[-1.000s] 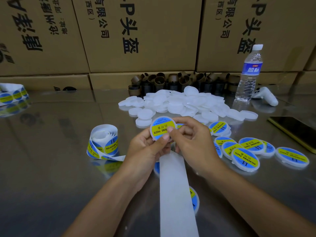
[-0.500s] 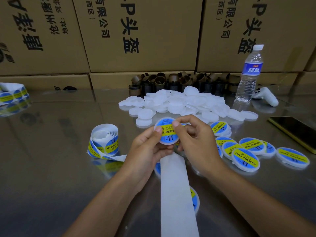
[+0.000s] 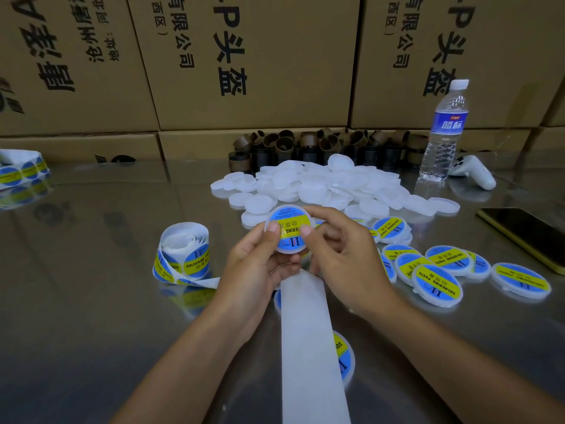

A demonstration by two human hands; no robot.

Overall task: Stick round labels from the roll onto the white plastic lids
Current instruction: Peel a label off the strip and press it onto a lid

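Observation:
Both hands hold one white plastic lid [image 3: 289, 231] above the table, its blue and yellow round label facing me. My left hand [image 3: 255, 267] grips the lid from the left with its thumb on the label. My right hand [image 3: 342, 255] pinches it from the right, thumb pressed on the label. The label roll [image 3: 183, 252] stands left of my hands. Its empty white backing strip [image 3: 308, 341] runs toward me. A pile of bare white lids [image 3: 324, 188] lies behind my hands. Several labelled lids [image 3: 437, 283] lie to the right.
Cardboard boxes [image 3: 244, 62] wall the back. Brown roll cores [image 3: 321, 145] sit before them. A water bottle [image 3: 444, 130], a white controller [image 3: 474, 171] and a phone [image 3: 526, 234] stand at the right. Another label roll [image 3: 21, 169] lies far left. One labelled lid [image 3: 344, 358] lies under the strip.
The lid has turned in my hands so the label faces me more squarely, and both thumbs have slid across the label.

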